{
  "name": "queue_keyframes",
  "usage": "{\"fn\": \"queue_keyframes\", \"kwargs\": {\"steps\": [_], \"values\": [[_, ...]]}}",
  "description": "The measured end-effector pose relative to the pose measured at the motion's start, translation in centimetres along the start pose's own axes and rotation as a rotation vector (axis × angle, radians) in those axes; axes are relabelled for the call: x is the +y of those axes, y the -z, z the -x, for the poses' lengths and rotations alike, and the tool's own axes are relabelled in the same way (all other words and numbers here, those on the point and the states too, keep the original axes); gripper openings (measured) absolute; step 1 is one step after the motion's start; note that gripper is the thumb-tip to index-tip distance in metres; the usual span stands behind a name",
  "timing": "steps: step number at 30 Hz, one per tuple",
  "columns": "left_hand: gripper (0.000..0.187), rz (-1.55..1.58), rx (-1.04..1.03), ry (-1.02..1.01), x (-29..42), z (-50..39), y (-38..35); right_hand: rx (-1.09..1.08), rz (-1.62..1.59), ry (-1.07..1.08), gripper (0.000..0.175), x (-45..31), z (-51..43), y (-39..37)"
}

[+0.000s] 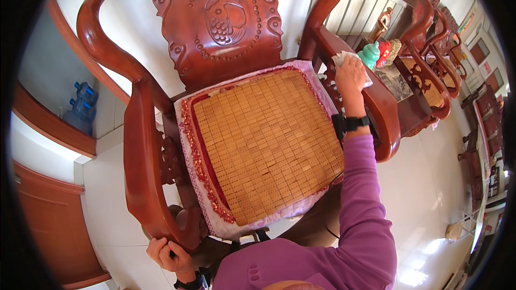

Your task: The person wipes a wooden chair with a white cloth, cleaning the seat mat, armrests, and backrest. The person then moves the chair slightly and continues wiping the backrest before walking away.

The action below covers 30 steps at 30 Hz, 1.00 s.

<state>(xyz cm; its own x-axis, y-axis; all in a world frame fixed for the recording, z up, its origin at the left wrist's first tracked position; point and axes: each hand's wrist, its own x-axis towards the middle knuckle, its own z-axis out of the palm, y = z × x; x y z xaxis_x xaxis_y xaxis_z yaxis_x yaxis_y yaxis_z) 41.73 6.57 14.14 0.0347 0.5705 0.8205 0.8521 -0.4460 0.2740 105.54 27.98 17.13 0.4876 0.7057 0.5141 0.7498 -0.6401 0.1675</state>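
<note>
A carved reddish-brown wooden armchair [143, 165] stands before me, with a fish relief on its backrest [225, 18]. My right hand [351, 74] presses a pale, crumpled cloth [342, 57] against the top of the right armrest [381, 100]. Part of the cloth is hidden under the palm. My left hand [171, 255] is at the front end of the left armrest [141, 193], fingers curled against the wood. A small dark patch shows between its thumb and fingers; what it is cannot be made out. On the seat lies a bamboo-tile mat [266, 141] over a floral cushion [225, 229].
Just right of the armrest, a dark side table [417, 104] bears a green gourd-shaped ornament [370, 54], a red ornament [383, 54] and a bronze-coloured figurine [383, 22]. More carved chairs [437, 68] stand beyond. Blue water bottles [82, 104] sit through the left doorway.
</note>
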Motion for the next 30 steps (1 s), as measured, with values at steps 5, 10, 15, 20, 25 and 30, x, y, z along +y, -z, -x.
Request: {"fn": "queue_keyframes", "kwargs": {"steps": [5,10,15,20,25,30], "values": [[0.008,-0.057,-0.01,-0.026,-0.2,0.3,0.2,-0.031,-0.07,-0.082,0.056,-5.0,-7.3,-3.9],[0.005,-0.069,0.023,0.035,0.7,-0.3,-0.2,-0.017,-0.084,-0.099,0.063,-8.7,-12.1,-6.0],[0.01,-0.117,0.017,-0.007,1.3,-1.0,0.1,0.013,0.002,-0.162,0.057,-10.5,-14.1,-6.8],[0.005,-0.047,0.012,0.021,0.5,-0.2,-0.1,-0.043,0.056,-0.134,0.066,-9.6,-12.9,-6.3],[0.005,0.006,0.051,0.01,-0.2,0.4,-0.4,-0.107,0.053,-0.181,0.062,-5.9,-7.7,-4.1],[0.005,0.019,0.044,-0.052,-0.4,-0.1,-0.5,-0.157,0.025,-0.181,0.056,-0.4,-1.2,0.4]]}}
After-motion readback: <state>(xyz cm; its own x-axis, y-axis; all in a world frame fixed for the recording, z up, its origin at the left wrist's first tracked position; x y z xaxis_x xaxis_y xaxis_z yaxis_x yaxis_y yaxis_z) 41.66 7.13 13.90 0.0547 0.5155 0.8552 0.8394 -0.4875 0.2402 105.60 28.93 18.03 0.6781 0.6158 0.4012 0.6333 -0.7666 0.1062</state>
